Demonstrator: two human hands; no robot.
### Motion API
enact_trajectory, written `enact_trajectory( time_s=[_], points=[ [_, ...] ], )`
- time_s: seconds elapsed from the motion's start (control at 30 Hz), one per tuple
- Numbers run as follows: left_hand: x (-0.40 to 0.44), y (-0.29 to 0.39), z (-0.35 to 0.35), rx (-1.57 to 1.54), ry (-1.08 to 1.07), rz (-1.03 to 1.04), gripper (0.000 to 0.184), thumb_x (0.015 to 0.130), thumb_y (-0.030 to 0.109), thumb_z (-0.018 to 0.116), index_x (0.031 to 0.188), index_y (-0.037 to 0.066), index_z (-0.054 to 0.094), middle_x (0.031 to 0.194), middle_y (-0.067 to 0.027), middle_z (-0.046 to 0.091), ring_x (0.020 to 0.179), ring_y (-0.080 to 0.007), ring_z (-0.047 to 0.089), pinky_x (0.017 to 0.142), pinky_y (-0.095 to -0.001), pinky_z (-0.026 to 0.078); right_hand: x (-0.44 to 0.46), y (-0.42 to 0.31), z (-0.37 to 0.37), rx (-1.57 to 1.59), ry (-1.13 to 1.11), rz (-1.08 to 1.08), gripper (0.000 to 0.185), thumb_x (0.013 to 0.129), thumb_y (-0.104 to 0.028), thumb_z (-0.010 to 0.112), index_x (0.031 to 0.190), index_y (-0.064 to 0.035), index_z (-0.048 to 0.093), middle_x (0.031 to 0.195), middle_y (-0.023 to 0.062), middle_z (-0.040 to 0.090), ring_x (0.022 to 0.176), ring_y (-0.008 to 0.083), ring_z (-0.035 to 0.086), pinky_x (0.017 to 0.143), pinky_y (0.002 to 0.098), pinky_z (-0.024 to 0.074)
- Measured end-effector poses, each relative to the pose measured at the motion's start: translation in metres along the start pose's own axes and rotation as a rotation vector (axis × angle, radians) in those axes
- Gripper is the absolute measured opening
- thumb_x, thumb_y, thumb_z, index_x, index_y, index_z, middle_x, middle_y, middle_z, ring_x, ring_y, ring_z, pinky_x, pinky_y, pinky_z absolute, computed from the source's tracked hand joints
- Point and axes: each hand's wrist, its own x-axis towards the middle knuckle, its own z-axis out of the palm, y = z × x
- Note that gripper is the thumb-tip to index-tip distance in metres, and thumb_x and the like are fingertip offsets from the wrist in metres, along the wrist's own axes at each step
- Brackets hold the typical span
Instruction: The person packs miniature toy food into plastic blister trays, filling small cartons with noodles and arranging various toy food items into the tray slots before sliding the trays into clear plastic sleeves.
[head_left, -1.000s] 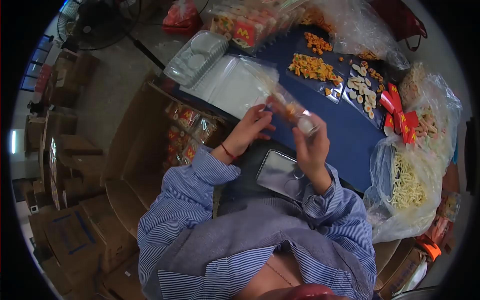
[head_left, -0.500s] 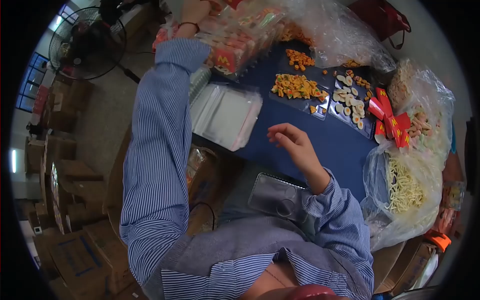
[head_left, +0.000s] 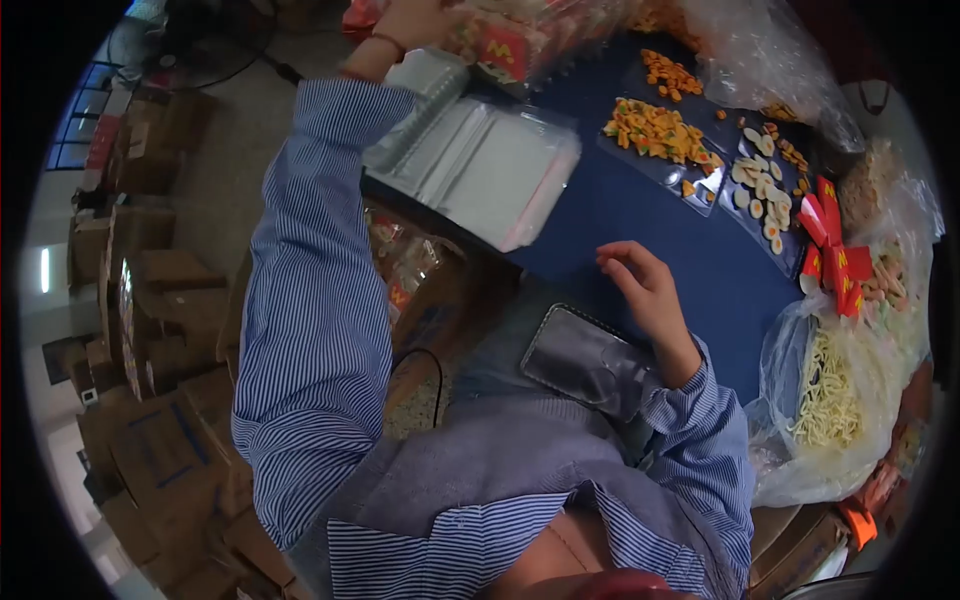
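Note:
My left hand (head_left: 415, 24) is stretched out to the top edge, beside a row of packed clear packages with red M-marked boxes (head_left: 503, 52); its fingers are blurred and partly cut off, so what they touch is unclear. Over the near edge of the blue table (head_left: 600, 215), my right hand (head_left: 645, 288) hovers with bent, slightly parted fingers and nothing in it. Between the hands lie a stack of clear plastic bags (head_left: 500, 175) and clear plastic trays (head_left: 432, 75). A dark clear-covered case (head_left: 575, 358) rests on the lap below my right hand.
Orange pieces (head_left: 660, 132), white egg-like slices (head_left: 765, 185) and red M-marked boxes (head_left: 835, 250) lie at the right. Beyond them is a bag of pale strips (head_left: 828, 390). An open carton (head_left: 440, 290) with packets stands below the table's left edge; a fan (head_left: 190, 45) stands behind.
My left hand has left the small clear packet both hands were at and reached up to the top left. The packet is gone from my right hand, which is now empty. The view has shifted.

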Motion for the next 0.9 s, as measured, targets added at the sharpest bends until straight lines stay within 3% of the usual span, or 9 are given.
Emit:
enact_trajectory(
  time_s=[0.07,0.1,0.13,0.2,0.23,0.4,0.6,0.8,0.9],
  points=[
    [-0.048,-0.014,0.007,0.104,-0.209,-0.035,0.040,0.086,0.043,0.070,0.093,0.003,0.071,0.086,-0.0163,0.071,0.076,-0.0306,0.069,0.071,-0.0400,0.054,-0.002,0.006,0.010,0.022,-0.013,0.045,0.019,0.096,-0.009,0.060,0.111,-0.0008,0.067,0.101,0.0076,0.069,0.095,0.0146,0.066,0.082,0.0274,0.0513],
    [-0.072,-0.009,0.009,0.169,-0.385,-0.200,0.035,0.086,0.040,0.074,0.093,0.006,0.070,0.082,-0.0091,0.070,0.075,-0.0211,0.067,0.069,-0.0350,0.054,0.002,0.003,0.020,0.026,-0.028,0.045,0.019,0.096,-0.009,0.060,0.111,-0.0008,0.067,0.101,0.0076,0.069,0.095,0.0146,0.066,0.082,0.0274,0.0513],
    [-0.090,-0.019,0.017,0.171,-0.385,-0.215,0.035,0.086,0.040,0.074,0.093,0.006,0.070,0.082,-0.0091,0.070,0.075,-0.0211,0.067,0.069,-0.0350,0.054,0.011,-0.004,0.032,-0.003,-0.073,-0.009,0.018,0.096,-0.010,0.061,0.110,-0.0010,0.067,0.099,0.0083,0.069,0.094,0.0153,0.067,0.081,0.0275,0.0514],
    [-0.119,-0.038,0.025,-0.392,-0.458,-0.329,0.029,0.090,0.034,0.072,0.092,0.005,0.070,0.080,-0.0036,0.068,0.073,-0.0139,0.064,0.065,-0.0307,0.052,0.033,-0.021,0.057,-0.038,-0.129,-0.070,0.018,0.095,-0.010,0.062,0.109,-0.0013,0.067,0.098,0.0089,0.069,0.092,0.0160,0.067,0.080,0.0275,0.0516],
    [-0.123,-0.031,0.020,-0.445,-0.466,-0.427,0.025,0.093,0.028,0.070,0.093,0.004,0.069,0.079,-0.0001,0.066,0.072,-0.0090,0.060,0.063,-0.0267,0.050,0.047,-0.032,0.072,-0.113,-0.172,-0.153,0.018,0.094,-0.010,0.063,0.108,-0.0015,0.067,0.099,0.0101,0.068,0.091,0.0190,0.067,0.079,0.0293,0.0520],
    [-0.132,-0.028,0.029,-0.513,-0.327,-0.346,0.022,0.088,0.023,0.070,0.093,0.001,0.072,0.077,-0.0018,0.068,0.068,-0.0095,0.059,0.062,-0.0266,0.049,0.133,-0.036,0.140,-0.536,-0.129,-0.635,0.028,0.085,-0.010,0.065,0.113,-0.0057,0.066,0.114,0.0111,0.065,0.108,0.0310,0.058,0.087,0.0408,0.0489],
    [-0.136,-0.048,0.039,-0.601,-0.295,-0.297,0.020,0.089,0.020,0.066,0.092,0.000,0.069,0.077,-0.0024,0.067,0.069,-0.0104,0.059,0.064,-0.0278,0.049,0.203,-0.028,0.190,-1.022,0.153,-1.040,0.046,0.079,-0.014,0.067,0.124,-0.0079,0.058,0.126,0.0074,0.058,0.124,0.0277,0.050,0.102,0.0482,0.0374],
    [-0.136,-0.046,0.033,-0.459,-0.168,-0.140,0.018,0.091,0.019,0.065,0.089,0.001,0.064,0.075,0.0006,0.062,0.068,-0.0072,0.055,0.062,-0.0256,0.046,0.204,-0.043,0.198,-1.269,-0.050,-0.796,0.042,0.077,-0.014,0.062,0.119,-0.0075,0.060,0.124,0.0081,0.059,0.123,0.0268,0.051,0.105,0.0516,0.0332],
    [-0.136,-0.030,-0.003,-0.453,-0.057,-0.046,0.016,0.094,0.018,0.064,0.091,0.002,0.062,0.076,0.0035,0.058,0.069,-0.0043,0.051,0.061,-0.0225,0.042,0.206,-0.051,0.191,-1.173,-0.120,-0.663,0.042,0.083,-0.018,0.063,0.123,-0.0074,0.058,0.123,0.0080,0.060,0.122,0.0257,0.053,0.103,0.0492,0.0376]
  ],
)
